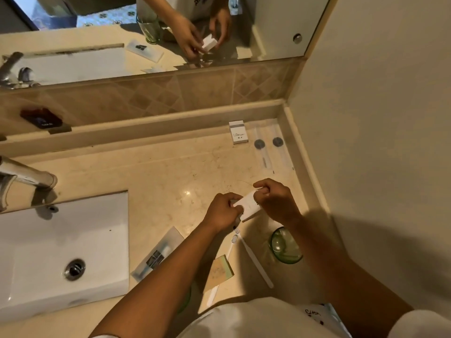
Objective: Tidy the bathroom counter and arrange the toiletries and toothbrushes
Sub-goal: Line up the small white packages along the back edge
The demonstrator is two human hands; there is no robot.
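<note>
Both of my hands hold a small white box above the beige counter. My left hand grips its left end and my right hand pinches its upper right end. Below my hands two white toothbrushes lie crossed on the counter, bristles pointing away from me. A green glass stands to their right, partly behind my right forearm. A second white box lies flat near the back ledge, with two clear wrapped packets beside it.
A white sink with a chrome tap fills the left. A clear sachet and a small tan card box lie under my left forearm. The mirror spans the back, a wall closes the right.
</note>
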